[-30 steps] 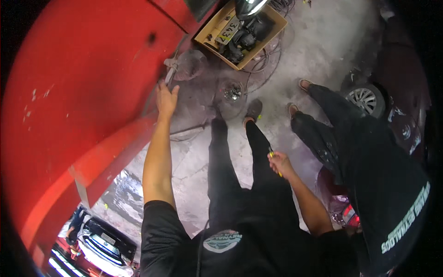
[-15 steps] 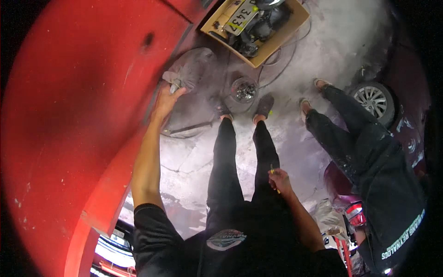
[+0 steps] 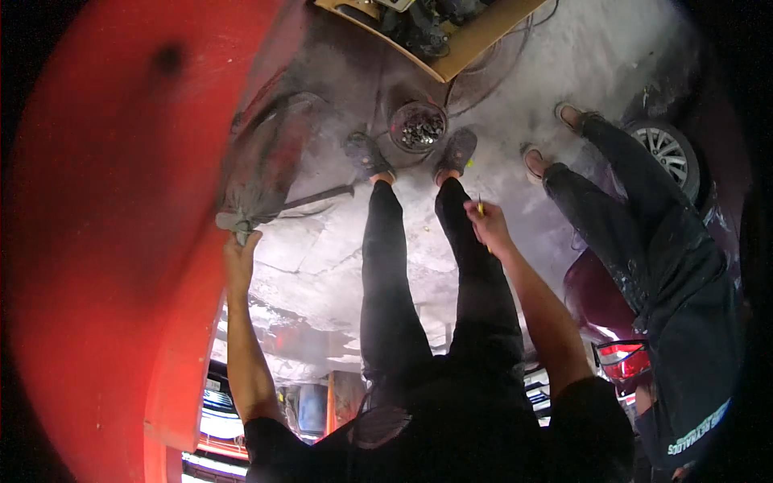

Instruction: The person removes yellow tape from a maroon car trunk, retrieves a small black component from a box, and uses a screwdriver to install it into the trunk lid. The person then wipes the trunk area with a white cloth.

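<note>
My left hand (image 3: 239, 262) is closed round the gathered neck of a see-through plastic bag (image 3: 272, 153), next to a red panel (image 3: 121, 241). The bag spreads out beyond the hand, and what it holds, if anything, I cannot make out. In front of my right thigh, my right hand (image 3: 494, 232) is closed on a thin yellow tool (image 3: 481, 208); its kind is too small to tell. Between my feet and a little beyond them stands a round clear tub (image 3: 395, 129) with small metal parts (image 3: 423, 131) in it.
A cardboard box (image 3: 483, 39) of dark parts stands at the far side, with a cable (image 3: 515, 71) beside it. A dark bar (image 3: 322, 196) lies on the floor near the bag. To my right stands another person (image 3: 684, 298) in dark clothes, beside a car wheel (image 3: 667, 153).
My left hand has come nearer and a little left with the plastic bag. My right hand has risen with the yellow tool. The whole view has shifted, and the box sits farther up.
</note>
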Action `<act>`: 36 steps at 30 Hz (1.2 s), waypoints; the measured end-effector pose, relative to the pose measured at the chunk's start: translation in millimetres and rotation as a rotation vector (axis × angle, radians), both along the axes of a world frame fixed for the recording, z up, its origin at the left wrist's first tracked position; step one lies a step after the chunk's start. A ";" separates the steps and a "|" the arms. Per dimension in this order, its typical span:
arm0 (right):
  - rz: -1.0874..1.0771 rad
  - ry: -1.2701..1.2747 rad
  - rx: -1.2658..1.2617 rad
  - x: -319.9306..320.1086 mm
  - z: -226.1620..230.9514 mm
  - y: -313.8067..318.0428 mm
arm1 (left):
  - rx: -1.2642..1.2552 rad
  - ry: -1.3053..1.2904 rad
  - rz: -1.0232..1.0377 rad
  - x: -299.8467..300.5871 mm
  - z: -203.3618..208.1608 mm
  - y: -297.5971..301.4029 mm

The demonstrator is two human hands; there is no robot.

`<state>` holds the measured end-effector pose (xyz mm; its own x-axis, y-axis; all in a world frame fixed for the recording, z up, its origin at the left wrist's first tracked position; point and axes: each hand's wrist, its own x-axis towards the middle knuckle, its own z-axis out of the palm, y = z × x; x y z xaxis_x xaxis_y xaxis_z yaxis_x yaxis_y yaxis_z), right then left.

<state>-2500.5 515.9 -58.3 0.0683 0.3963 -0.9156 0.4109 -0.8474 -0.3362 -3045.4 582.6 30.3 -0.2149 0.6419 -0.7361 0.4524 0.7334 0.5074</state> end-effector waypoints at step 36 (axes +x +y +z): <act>0.043 0.045 0.423 -75.4 -153.5 118.1 | -0.066 -0.106 0.188 274.8 -232.3 38.2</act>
<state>-2575.9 634.0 -211.8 0.0076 0.7392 -0.6734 0.4198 -0.6136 -0.6687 -2770.6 620.8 -202.0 -0.2455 0.5479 -0.7997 0.2518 0.8327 0.4931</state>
